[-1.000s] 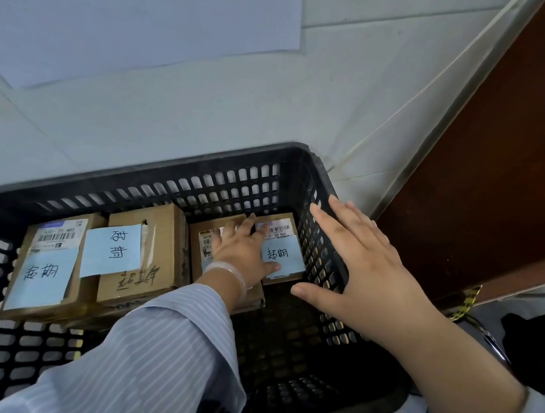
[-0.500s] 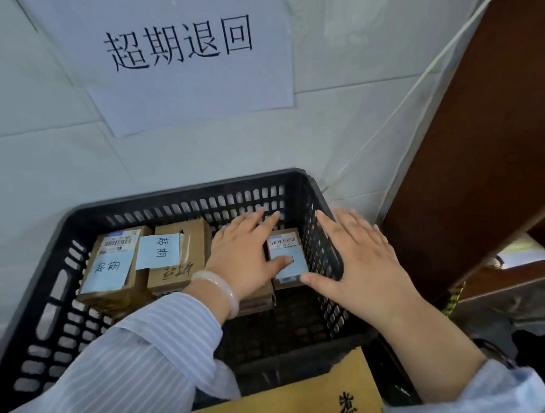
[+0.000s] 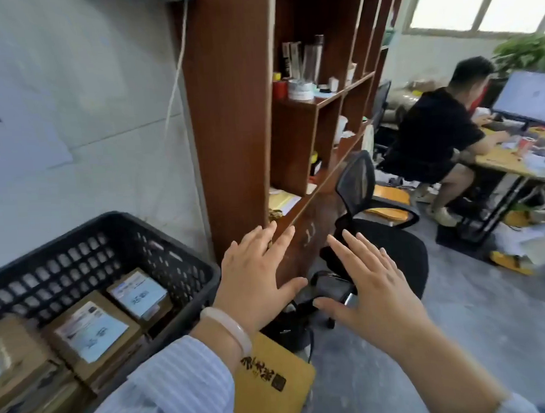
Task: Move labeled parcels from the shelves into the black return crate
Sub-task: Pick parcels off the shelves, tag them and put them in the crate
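The black return crate (image 3: 160, 242) stands at the lower left against the white wall. Inside it lie cardboard parcels with blue notes: one at the right (image 3: 140, 294), one in the middle (image 3: 92, 331), one partly cut off at the left (image 3: 6, 352). My left hand (image 3: 255, 275) hovers outside the crate's right rim, fingers spread and empty. To its right, my right hand (image 3: 368, 289) is also spread, holding nothing. Both hands are in front of the brown wooden shelves (image 3: 239, 114).
A black mesh office chair (image 3: 369, 227) stands right beside the shelf, behind my hands. A yellow envelope (image 3: 269, 384) lies below my left wrist. The shelves hold tape rolls and bottles. A seated person (image 3: 430, 137) works at a desk at the right.
My left hand has let go of the rightmost parcel and left the crate. Both hands have lifted clear. The view has swung right from the crate toward the shelves.
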Demonstrator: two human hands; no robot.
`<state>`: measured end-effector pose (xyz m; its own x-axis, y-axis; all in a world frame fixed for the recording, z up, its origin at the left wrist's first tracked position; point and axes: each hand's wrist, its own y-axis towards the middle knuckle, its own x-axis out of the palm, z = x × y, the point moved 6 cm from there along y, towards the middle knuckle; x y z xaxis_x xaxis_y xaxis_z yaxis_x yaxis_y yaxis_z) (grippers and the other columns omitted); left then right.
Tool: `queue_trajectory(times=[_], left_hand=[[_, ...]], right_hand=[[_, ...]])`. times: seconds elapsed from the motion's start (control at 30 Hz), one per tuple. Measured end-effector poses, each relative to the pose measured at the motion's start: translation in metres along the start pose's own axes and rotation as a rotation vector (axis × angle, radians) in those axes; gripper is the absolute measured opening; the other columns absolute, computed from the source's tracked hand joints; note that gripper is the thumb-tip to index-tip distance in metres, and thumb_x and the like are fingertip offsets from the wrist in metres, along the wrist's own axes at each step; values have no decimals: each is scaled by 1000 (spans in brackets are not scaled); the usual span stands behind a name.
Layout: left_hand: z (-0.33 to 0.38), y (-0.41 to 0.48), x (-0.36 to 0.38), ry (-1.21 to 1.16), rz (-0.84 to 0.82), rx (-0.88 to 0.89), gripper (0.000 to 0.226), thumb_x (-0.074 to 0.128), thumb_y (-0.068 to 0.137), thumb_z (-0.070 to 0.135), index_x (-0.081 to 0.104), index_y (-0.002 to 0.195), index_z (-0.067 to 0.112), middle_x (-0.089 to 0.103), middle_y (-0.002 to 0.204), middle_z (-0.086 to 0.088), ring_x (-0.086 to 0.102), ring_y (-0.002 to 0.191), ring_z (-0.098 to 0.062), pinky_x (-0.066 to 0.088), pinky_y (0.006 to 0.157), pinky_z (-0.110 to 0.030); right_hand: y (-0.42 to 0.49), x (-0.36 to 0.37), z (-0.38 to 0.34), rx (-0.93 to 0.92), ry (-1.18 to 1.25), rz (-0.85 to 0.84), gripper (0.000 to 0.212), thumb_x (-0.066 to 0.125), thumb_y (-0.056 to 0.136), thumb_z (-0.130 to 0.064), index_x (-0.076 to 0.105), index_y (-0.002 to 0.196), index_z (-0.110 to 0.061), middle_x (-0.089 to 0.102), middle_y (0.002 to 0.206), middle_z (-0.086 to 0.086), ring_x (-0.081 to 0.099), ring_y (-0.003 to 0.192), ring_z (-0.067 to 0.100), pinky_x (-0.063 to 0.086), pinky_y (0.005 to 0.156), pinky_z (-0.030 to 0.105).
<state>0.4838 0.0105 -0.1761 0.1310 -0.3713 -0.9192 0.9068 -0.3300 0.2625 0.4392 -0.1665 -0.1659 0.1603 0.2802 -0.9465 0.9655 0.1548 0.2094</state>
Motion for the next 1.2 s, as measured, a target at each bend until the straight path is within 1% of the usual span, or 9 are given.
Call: queue_trajectory(times=[0.27,0.37,0.53,0.63,0.77,0.9,0.97,1.07,1.2], left_hand=[[219,29,29,-97,-61,457,82,48,88,67,7,154,42,11,164,7,6,150,-16,10,121,-45],[306,27,49,-129,-92,621,84,50,87,68,6,154,43,12,164,6,8,151,-17,13,121,-47],[446,-3,84,-269,-155,822,83,26,78,79,2,151,47,15,163,6,11,150,-19,14,119,-46],[518,-33,108,-320,-251,922,79,45,88,69,4,151,48,9,164,9,6,151,-16,12,121,-46],[593,-71,133,-384,-339,1033,77,43,85,69,11,152,46,13,163,10,10,150,-15,14,121,-43],[658,-116,148,-448,-439,1181,87,24,70,77,15,151,47,18,160,15,15,149,-14,12,118,-32],[687,-138,162,-467,-504,1244,89,21,68,77,15,151,46,18,160,16,16,148,-13,13,121,-34],[724,-168,192,-488,-644,1328,82,41,79,73,19,152,43,21,160,14,19,148,-14,17,121,-34],[748,-210,236,-387,-852,1458,76,51,90,62,11,152,46,12,163,12,11,150,-17,18,121,-39]], right_hand=[[-142,-89,131,423,-109,183,90,21,72,-87,-14,146,-51,-19,153,-23,-24,142,-1,-10,120,32],[-206,-121,176,612,-153,220,92,30,77,-84,-14,148,-47,-23,151,-22,-23,143,2,-7,122,35],[-318,-161,236,843,-223,262,104,14,63,-94,-10,151,-44,-14,160,-15,-12,149,8,-5,120,35],[-378,-174,258,945,-252,278,104,9,61,-97,-9,151,-46,-7,162,-14,-10,149,8,-7,121,37],[-450,-185,281,1089,-241,327,96,21,66,-88,-11,148,-49,-14,160,-18,-19,144,0,-9,120,35],[-521,-181,292,1268,-243,429,96,31,69,-83,7,153,-42,8,163,-9,6,150,11,4,122,39],[-554,-176,294,1362,-246,461,94,33,73,-82,3,153,-43,8,163,-8,6,150,12,4,121,38],[-599,-164,298,1565,-209,434,92,34,79,-79,-7,152,-41,-7,163,-9,-9,150,10,-1,122,34],[-647,-142,303,1821,-121,473,90,45,85,-71,-2,154,-36,-2,164,-5,-2,151,14,4,123,35]])
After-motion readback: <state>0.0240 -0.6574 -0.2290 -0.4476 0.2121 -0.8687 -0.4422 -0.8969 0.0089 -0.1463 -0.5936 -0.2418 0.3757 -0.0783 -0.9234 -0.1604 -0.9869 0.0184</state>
